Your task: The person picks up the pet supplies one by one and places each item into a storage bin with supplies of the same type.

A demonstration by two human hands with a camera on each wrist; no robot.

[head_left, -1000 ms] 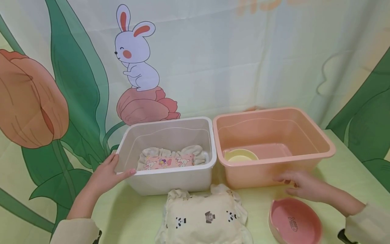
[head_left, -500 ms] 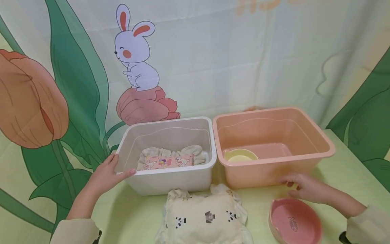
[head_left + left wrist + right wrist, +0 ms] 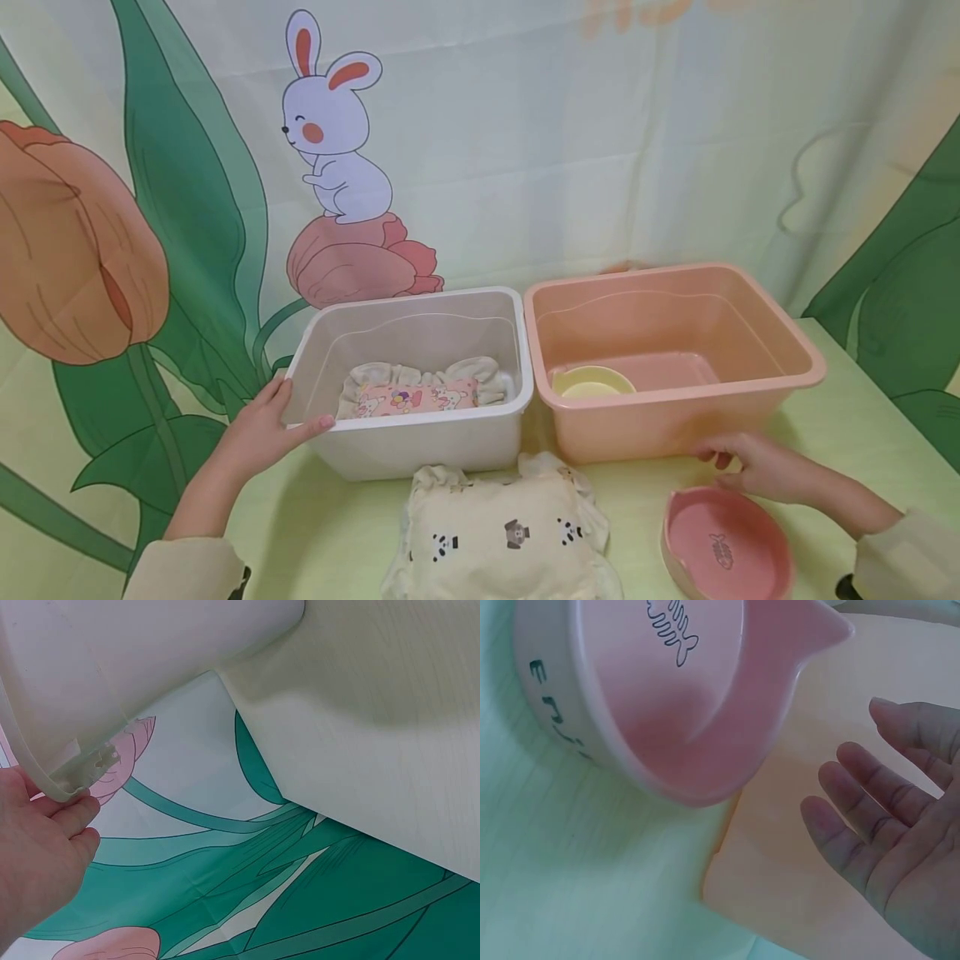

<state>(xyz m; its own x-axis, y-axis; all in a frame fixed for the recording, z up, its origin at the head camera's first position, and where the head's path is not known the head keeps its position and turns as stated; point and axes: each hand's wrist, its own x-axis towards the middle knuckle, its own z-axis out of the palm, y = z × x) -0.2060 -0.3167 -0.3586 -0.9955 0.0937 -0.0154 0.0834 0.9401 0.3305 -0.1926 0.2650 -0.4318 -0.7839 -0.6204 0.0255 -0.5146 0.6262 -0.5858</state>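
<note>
Left hand (image 3: 258, 427) is gripping the white bin (image 3: 420, 452); right hand (image 3: 757, 468), loosely spread, is holding nothing at one o'clock from the pink bowl (image 3: 738, 529), which is showing partial "En…" lettering (image 3: 553, 712).

A pale green table (image 3: 315, 533) spans the lower part of the head view, its edge slanting down the right side; faint grain shows in the left wrist view. On it stand a white bin (image 3: 420, 446), left of centre, and an orange bin (image 3: 637, 429) just beside it, right of centre. A pillow (image 3: 506, 533) lies at bottom centre, a pink bowl (image 3: 723, 537) at lower right.
</note>
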